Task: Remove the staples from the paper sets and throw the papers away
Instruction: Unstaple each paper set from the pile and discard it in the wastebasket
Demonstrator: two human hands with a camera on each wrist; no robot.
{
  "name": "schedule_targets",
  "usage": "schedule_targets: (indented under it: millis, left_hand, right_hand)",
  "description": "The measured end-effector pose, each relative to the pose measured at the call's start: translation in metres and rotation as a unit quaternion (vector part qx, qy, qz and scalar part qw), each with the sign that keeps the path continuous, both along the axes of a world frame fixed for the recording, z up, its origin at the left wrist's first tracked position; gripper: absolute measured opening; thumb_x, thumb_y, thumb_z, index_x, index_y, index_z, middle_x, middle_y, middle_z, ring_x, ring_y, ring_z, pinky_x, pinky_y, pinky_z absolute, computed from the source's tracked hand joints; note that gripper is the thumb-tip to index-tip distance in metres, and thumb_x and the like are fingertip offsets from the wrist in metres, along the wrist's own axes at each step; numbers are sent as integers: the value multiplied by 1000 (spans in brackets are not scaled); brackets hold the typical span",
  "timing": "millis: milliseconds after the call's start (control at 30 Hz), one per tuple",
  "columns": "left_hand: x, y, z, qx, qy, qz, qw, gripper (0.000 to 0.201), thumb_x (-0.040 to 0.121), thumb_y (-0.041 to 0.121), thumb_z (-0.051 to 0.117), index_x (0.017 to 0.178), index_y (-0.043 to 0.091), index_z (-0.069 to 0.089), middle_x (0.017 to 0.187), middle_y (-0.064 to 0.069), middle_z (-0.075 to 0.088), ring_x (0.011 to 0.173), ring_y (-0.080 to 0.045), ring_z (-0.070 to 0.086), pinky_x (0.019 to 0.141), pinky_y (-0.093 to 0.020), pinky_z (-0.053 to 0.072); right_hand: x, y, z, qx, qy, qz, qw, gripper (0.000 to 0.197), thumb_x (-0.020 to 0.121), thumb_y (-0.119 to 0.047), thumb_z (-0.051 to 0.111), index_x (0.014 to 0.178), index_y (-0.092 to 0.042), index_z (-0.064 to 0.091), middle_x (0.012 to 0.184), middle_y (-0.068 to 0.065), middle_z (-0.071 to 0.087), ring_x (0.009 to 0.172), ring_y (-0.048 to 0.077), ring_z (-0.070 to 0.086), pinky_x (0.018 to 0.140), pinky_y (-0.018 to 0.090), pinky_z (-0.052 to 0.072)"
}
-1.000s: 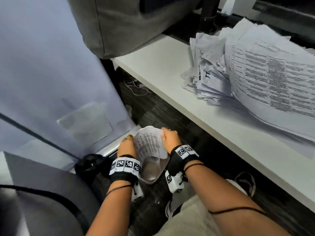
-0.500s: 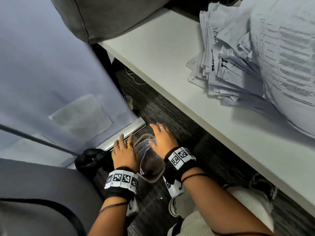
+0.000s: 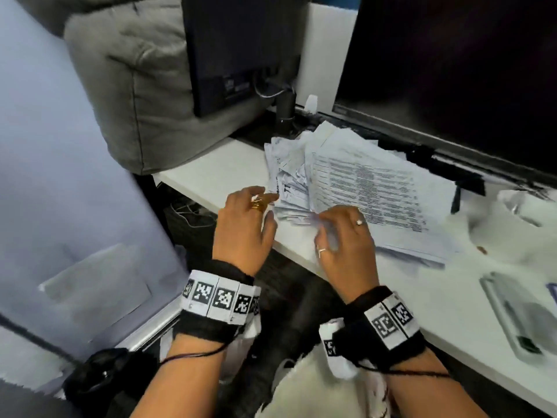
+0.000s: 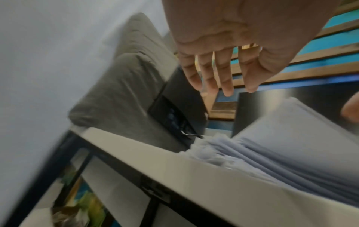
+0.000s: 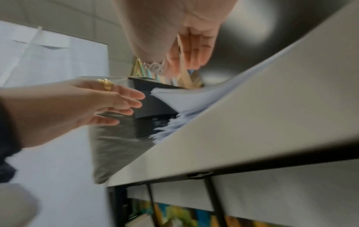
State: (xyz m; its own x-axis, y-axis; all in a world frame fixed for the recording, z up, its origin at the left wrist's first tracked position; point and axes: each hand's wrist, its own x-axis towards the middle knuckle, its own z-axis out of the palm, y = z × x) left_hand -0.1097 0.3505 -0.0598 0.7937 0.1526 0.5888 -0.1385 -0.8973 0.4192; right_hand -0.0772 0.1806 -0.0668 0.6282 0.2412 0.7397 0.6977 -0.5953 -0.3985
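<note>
Up at the edge of the white tabletop, both hands are at the near-left corner of a thick, untidy stack of printed papers. That stack lies on the tabletop in front of a large dark monitor, its left edge ragged with crumpled, dog-eared corners.

Left hand — a gold ring on one finger — hovers palm down just off the tabletop's front edge, its fingers straight and slightly spread, holding nothing; the fingertips come close to the ragged paper corners, though whether they touch is unclear. Right hand sits over the stack's near corner, rings on two fingers, its fingers extended and close together. From the head view they seem to bend down onto the sheets, but blur hides whether they pinch any paper.

A grey cushion leans on the tabletop's far-left end, with a second dark screen beside it. A pale, flat phone-like object lies on the tabletop to the right — well apart from the papers. Both wrists wear black bands with printed square markers.
</note>
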Motion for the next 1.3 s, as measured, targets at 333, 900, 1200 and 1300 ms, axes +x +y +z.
schedule_targets:
  millis: [333, 900, 1200, 1300]
  left_hand:
    - [28, -77, 32, -260, 139, -9, 955, 58, 88, 40, 59, 131, 4, 46, 115, -14, 64, 110, -26, 57, 90, -24, 39]
    - [-14, -37, 10, -334, 93, -66, 935, 47, 83, -12, 46, 110, 24, 38, 99, -10, 59, 89, -28, 58, 76, -26, 39]
    - [-15, -42, 7, -88, 42, 24, 995, 79, 71, 18, 78, 135, 20, 33, 137, -15, 36, 126, -35, 35, 106, -46, 29]
    - [-9, -63, 28, 69, -5, -2, 998, 83, 69, 45, 72, 135, 29, 25, 144, -17, 29, 135, -41, 26, 106, -58, 19]
  right_hand:
    - [2, -75, 12, -303, 190, -164, 919, 43, 95, -16, 39, 135, -29, 45, 118, 8, 62, 107, 28, 57, 77, 29, 43]
    - [24, -160, 31, 40, 343, -183, 920, 82, 83, -35, 68, 147, -14, 22, 151, 9, 29, 141, 25, 21, 116, 40, 21]
    - [13, -157, 43, 116, 267, -132, 947, 10, 89, -7, 61, 96, -7, 68, 88, 4, 64, 85, 18, 57, 72, 21, 37]
    - [-3, -147, 50, 73, 214, -97, 969, 14, 86, -8, 64, 99, -6, 70, 93, 1, 66, 89, 14, 58, 78, 21, 40]
